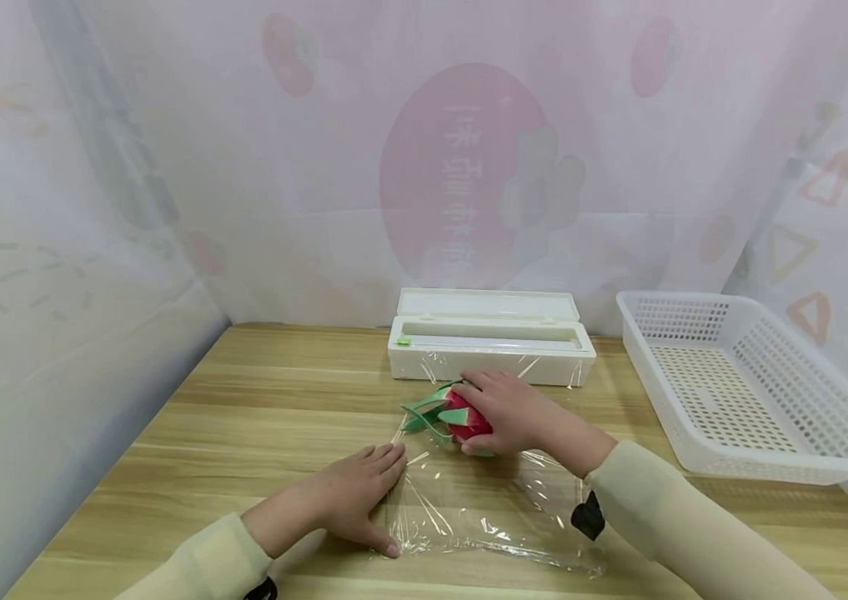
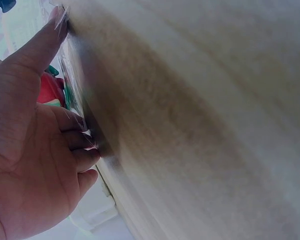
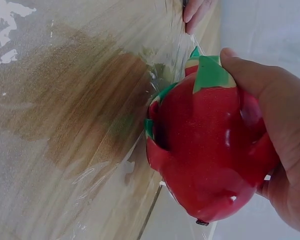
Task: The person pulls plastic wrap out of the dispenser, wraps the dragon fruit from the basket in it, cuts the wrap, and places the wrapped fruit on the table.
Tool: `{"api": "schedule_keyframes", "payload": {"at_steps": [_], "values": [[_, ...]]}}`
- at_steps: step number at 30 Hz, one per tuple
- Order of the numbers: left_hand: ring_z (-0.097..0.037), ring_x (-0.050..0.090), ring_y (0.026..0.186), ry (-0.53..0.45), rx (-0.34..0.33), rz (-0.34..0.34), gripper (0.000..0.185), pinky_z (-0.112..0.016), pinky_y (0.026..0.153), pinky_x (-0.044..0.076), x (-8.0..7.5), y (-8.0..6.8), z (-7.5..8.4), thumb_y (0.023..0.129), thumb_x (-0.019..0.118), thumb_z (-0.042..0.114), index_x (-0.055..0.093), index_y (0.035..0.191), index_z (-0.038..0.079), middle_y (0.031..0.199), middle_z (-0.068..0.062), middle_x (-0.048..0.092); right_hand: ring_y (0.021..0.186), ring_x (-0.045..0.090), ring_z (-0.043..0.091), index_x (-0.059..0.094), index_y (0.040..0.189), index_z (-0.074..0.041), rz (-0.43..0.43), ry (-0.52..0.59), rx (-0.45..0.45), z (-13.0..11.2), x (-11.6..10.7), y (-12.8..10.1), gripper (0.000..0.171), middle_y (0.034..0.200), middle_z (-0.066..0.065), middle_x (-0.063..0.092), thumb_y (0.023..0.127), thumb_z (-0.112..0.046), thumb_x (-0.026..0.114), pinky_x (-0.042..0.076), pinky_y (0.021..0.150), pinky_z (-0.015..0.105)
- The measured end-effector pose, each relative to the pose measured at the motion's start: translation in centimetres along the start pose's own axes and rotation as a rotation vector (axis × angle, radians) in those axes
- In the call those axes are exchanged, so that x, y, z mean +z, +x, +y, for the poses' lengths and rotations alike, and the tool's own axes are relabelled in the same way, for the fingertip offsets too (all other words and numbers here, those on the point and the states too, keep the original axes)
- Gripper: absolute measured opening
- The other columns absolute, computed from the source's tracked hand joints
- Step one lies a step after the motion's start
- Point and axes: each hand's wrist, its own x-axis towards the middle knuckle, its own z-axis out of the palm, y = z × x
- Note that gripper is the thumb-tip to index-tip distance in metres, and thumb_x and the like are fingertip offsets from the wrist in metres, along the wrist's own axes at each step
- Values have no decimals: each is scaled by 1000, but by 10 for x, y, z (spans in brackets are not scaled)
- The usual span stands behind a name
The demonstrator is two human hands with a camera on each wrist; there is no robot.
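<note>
**Hands on the wrap and the dragon fruit**

My right hand (image 1: 509,410) is curling over a red dragon fruit (image 1: 461,417) with green scales, fingers and thumb wrapping round its body; the right wrist view is showing the palm cupping the fruit from the side. The fruit is sitting on the far edge of a sheet of clear plastic wrap (image 1: 484,508), which is lying on the wooden table (image 1: 243,400), just in front of the white wrap dispenser box (image 1: 489,342). The box lid is standing open.

My left hand (image 1: 352,496) is lying flat, fingers spread and straight, pressing down the near left edge of the wrap. The left wrist view is blurring badly; only the thumb, palm and a sliver of red are readable there.

The wrap's outline is hard to trace except where it glints. My right hand is hiding most of the fruit from the head view. A white basket (image 1: 754,383) is standing to the right, cut off by the frame edge.
</note>
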Motion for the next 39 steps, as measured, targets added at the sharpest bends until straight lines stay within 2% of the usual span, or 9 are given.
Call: {"api": "schedule_keyframes", "payload": {"at_steps": [15, 24, 30, 39], "values": [[-33, 23, 143, 14, -12, -16, 115, -44, 115, 22, -1, 1, -1, 74, 61, 76, 30, 149, -5, 155, -21, 25, 129, 43, 35, 49, 140, -6, -26, -1, 27, 1, -1, 4, 76, 142, 18, 46, 84, -54, 69, 35, 107, 50], [-34, 24, 143, 18, -6, -11, 114, -46, 115, 22, 0, 0, -1, 74, 62, 75, 30, 149, -5, 155, -22, 25, 128, 45, 33, 49, 139, -6, 6, 4, 2, 1, -5, 2, 75, 142, 19, 46, 85, -54, 69, 37, 106, 48], [-33, 23, 143, 31, -5, -3, 116, -47, 115, 22, 1, -1, -1, 74, 60, 77, 28, 150, -4, 156, -22, 23, 128, 44, 33, 49, 138, -5, 53, 8, -24, 3, -16, -7, 74, 141, 17, 46, 85, -51, 70, 39, 105, 47], [-32, 23, 143, 16, 2, 5, 113, -50, 115, 20, 0, -4, -1, 76, 56, 77, 28, 150, -3, 156, -21, 22, 131, 43, 36, 47, 140, -2, 116, 47, 13, 5, -38, -36, 75, 146, 18, 42, 84, -43, 74, 38, 106, 50]]}}
